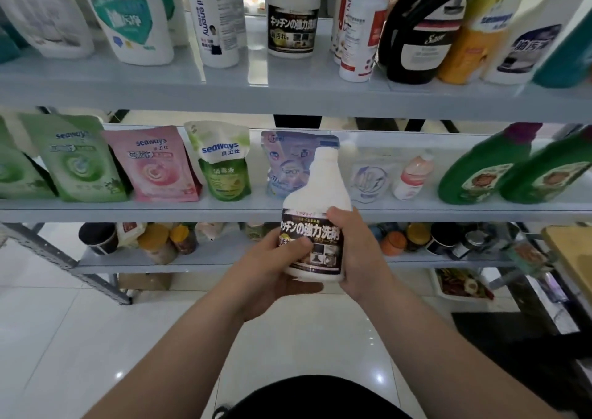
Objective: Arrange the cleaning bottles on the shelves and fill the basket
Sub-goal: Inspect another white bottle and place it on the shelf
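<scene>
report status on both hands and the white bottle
Left hand and right hand both gripping white bottle, label toward camera, before middle shelf. Blue pouch directly behind it. Basket not in view.

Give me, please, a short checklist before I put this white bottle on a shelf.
1. Grip: the left hand and the right hand both hold the white bottle: ok.
2. Bottle upright, label facing me: ok.
3. Cap closed tight: cannot tell.
4. A matching bottle stands on the top shelf as a guide: ok.
5. Gap beside it wide enough: cannot tell.
</scene>
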Demonstrator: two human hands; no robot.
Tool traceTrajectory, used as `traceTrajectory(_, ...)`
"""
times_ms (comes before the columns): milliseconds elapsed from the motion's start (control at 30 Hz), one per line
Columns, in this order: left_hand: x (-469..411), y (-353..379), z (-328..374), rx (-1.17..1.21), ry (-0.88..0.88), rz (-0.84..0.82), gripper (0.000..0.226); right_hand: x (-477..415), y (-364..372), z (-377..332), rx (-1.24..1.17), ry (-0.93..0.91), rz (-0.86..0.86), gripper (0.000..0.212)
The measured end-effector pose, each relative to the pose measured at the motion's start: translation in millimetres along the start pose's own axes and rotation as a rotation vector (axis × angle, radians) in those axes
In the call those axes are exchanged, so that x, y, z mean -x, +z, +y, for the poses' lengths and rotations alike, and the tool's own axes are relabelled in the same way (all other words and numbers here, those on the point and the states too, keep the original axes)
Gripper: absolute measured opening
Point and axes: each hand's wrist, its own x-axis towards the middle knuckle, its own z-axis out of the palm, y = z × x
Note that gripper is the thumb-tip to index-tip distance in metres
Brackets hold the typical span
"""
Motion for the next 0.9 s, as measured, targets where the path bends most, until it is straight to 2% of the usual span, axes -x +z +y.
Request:
traceTrajectory(100,-6.2,7.0,-10.0,-0.028,0.118,-0.019,0.073,1.3,-14.8,-10.8,0.213,-0.124,-0.080,0.068)
traceTrajectory(167,-8.7,9.3,-14.6,-0.121,0.251,-0.013,0.077,1.7,-23.8,-21.9,0.464,-0.190,-0.128,0.051)
traceTrajectory(233,-10.2,9.1,-19.1,-0.321,0.298,0.116,0.086,2.8,-29.8,-32.2,0.715,-0.238,-0.185,0.037)
traceTrajectory(300,-8.4,7.0,-23.1,-0.568,0.306,0.342,0.084,1.3,-30.8,-43.5,0.875,-0.303,-0.121,0.024)
traceTrajectory(367,-5.8,4.5,-23.9,-0.791,0.345,0.473,0.077,-5.2,-32.5,-53.4,0.978,-0.439,-0.042,0.034)
traceTrajectory(433,-5.9,-1.1,-22.4,-0.889,0.368,0.523,0.074,-13.1,-31.9,-61.8,1.150,-0.496,-0.038,0.041)
traceTrajectory(567,-0.9,-23.5,-13.1,-0.967,0.350,0.472,0.077,-24.6,-20.0,-68.1,1.503,-0.435,-0.139,0.037)
traceTrajectory(600,2.4,-31.4,-8.9,-0.932,0.324,0.422,0.079,-24.6,-13.7,-66.8,1.549,-0.500,-0.177,0.036)
traceTrajectory(733,13.1,-66.3,6.0,-0.669,0.272,0.074,0.086,-17.9,13.1,-58.2,1.519,-0.979,-0.360,0.031)
traceTrajectory(800,17.1,-80.1,8.7,-0.614,0.274,0.000,0.087,-20.0,24.2,-52.4,1.530,-1.110,-0.372,0.035)
traceTrajectory(867,18.7,-88.3,9.2,-0.666,0.268,0.060,0.087,-25.7,37.8,-48.1,1.554,-1.055,-0.317,0.032)
traceTrajectory(900,18.9,-91.0,10.1,-0.716,0.268,0.127,0.087,-29.5,44.5,-46.8,1.564,-0.931,-0.269,0.031)
